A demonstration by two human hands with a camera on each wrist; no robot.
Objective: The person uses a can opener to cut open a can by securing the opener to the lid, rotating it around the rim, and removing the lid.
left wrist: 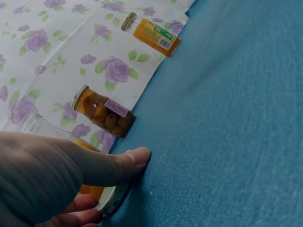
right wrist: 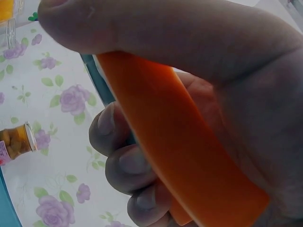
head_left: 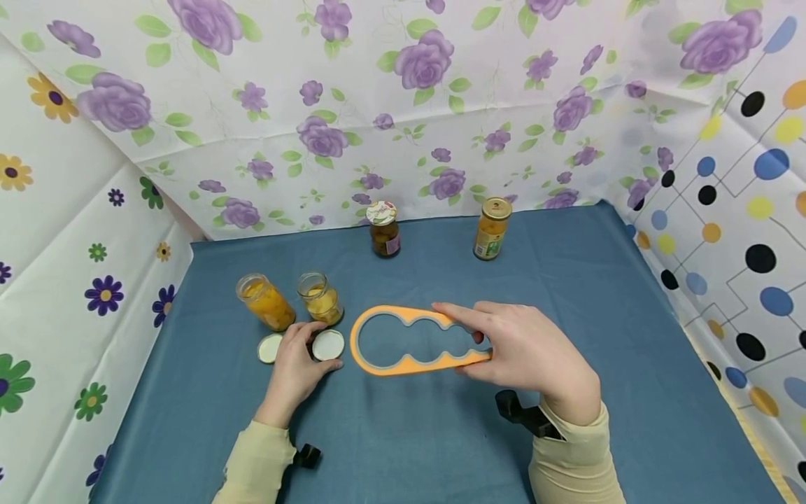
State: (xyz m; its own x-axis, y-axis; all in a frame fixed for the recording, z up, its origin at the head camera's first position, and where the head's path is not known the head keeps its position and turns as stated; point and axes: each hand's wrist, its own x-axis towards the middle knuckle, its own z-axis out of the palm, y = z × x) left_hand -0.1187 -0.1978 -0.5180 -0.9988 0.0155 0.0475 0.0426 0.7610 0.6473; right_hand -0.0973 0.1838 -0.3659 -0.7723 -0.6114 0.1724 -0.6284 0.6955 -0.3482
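My left hand (head_left: 296,367) is low over the blue cloth, its thumb and fingers about the rim of a white-lined jar lid (head_left: 328,345). In the left wrist view the fingertips touch the lid's edge. Another lid (head_left: 269,348) lies just left of that hand. Behind stand two open glass jars, one with orange fruit (head_left: 267,304) and one with pale yellow pieces (head_left: 322,302). My right hand (head_left: 532,343) grips the handle ends of an orange jar opener (head_left: 403,365) with a grey scalloped inner edge. Its rounded loop points left, held above the cloth.
Two lidded jars stand at the back: a dark one with round olive-like contents (head_left: 385,231) and a taller yellow-orange one (head_left: 491,229). A blue cloth (head_left: 428,434) covers the table. Flower-patterned sheets (head_left: 352,175) hang behind and at the left, a dotted one (head_left: 743,231) at the right.
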